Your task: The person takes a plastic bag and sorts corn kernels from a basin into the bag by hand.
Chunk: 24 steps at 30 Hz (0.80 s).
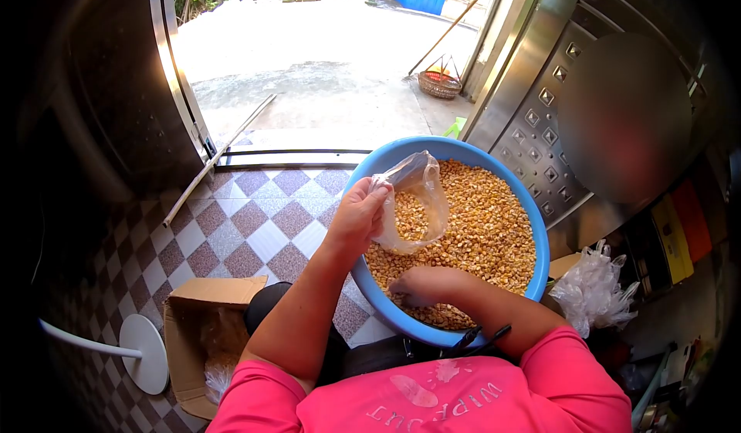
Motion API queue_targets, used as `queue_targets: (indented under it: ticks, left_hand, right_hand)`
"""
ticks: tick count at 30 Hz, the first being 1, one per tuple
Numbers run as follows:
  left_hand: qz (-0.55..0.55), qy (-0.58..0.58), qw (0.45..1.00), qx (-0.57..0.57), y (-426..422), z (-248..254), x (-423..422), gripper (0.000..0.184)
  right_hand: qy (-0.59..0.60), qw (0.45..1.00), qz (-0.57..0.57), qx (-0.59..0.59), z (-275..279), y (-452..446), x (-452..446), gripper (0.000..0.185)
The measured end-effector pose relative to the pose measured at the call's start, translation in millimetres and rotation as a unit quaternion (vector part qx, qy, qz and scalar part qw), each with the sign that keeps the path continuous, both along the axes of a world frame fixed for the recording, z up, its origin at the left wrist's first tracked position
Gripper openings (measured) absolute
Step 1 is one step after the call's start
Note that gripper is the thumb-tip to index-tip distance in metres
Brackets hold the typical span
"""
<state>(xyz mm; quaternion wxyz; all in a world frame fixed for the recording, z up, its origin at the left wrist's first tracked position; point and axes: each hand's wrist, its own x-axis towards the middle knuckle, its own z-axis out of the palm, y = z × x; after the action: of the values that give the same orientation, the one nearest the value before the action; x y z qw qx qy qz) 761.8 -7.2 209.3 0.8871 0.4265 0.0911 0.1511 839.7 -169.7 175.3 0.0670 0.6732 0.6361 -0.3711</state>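
Note:
A large blue basin (542,240) is filled with loose yellow corn kernels (490,224). Over its left part, my left hand (361,211) is closed on the edge of a clear plastic bag (421,201), whose mouth hangs wide above the corn. Kernels show through or behind the thin plastic, so I cannot tell whether any lie inside it. My right hand (424,285) reaches down to the kernels at the basin's near left side. Its fingers point into the corn and are partly hidden and blurred, so their grip does not show.
An open cardboard box (185,333) with plastic-wrapped contents stands at left, beside a white round base (143,354). Crumpled clear bags (594,286) lie right of the basin. A pole (220,159) crosses the doorsill (293,158). Outside sits a wicker basket (440,85).

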Motion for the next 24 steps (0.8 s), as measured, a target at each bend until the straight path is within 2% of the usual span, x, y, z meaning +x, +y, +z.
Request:
queue_targets:
  ticks: [2, 5, 7, 8, 9, 10, 11, 12, 15, 16, 18, 22, 24]
  left_hand:
    - [-0.001, -0.001, 1.0, -0.001, -1, 0, 1, 0.007]
    - [0.014, 0.008, 1.0, -0.008, -2, 1, 1, 0.007]
    - [0.013, 0.006, 1.0, -0.003, -2, 0, 1, 0.007]
    - [0.014, 0.006, 1.0, -0.003, -2, 0, 1, 0.007]
    - [0.012, 0.004, 1.0, -0.002, -2, 0, 1, 0.007]
    - [0.011, 0.002, 1.0, -0.001, -2, 0, 2, 0.007]
    - [0.011, 0.001, 1.0, -0.001, -2, 1, 2, 0.007]
    - [0.012, 0.001, 1.0, 0.001, -2, 1, 1, 0.007]
    - [0.013, 0.002, 1.0, 0.004, -3, 3, 1, 0.007]
    - [0.014, 0.004, 1.0, 0.006, -3, 3, 2, 0.007]
    - [0.017, 0.004, 1.0, 0.009, -4, 3, 3, 0.007]
    - [0.014, 0.009, 1.0, 0.005, -5, 3, 3, 0.007]
    - [0.012, 0.007, 1.0, 0.004, -5, 5, 2, 0.007]
  right_hand:
    - [0.009, 1.0, -0.011, -0.022, 0, 0, 3, 0.021]
    - [0.059, 0.998, 0.026, 0.006, -5, -4, 16, 0.023]
    - [0.179, 0.981, 0.011, 0.072, -2, -7, 25, 0.026]
    - [0.178, 0.981, 0.011, 0.072, 9, -6, 27, 0.026]
    - [0.251, 0.964, -0.085, 0.013, 24, -6, 28, 0.023]
    - [0.318, 0.93, -0.18, -0.047, 35, -6, 31, 0.019]
    - [0.408, 0.89, -0.201, -0.028, 36, -9, 37, 0.015]
    - [0.408, 0.89, -0.201, -0.028, 39, -11, 40, 0.015]
    - [0.582, 0.738, -0.338, 0.037, 42, -15, 50, 0.02]
    - [0.582, 0.739, -0.338, 0.037, 42, -14, 50, 0.02]
    - [0.616, 0.64, -0.431, 0.16, 40, -10, 50, 0.022]
    - [0.616, 0.591, -0.473, 0.216, 31, -5, 55, 0.036]
    - [0.622, 0.588, -0.461, 0.235, 27, -2, 55, 0.042]
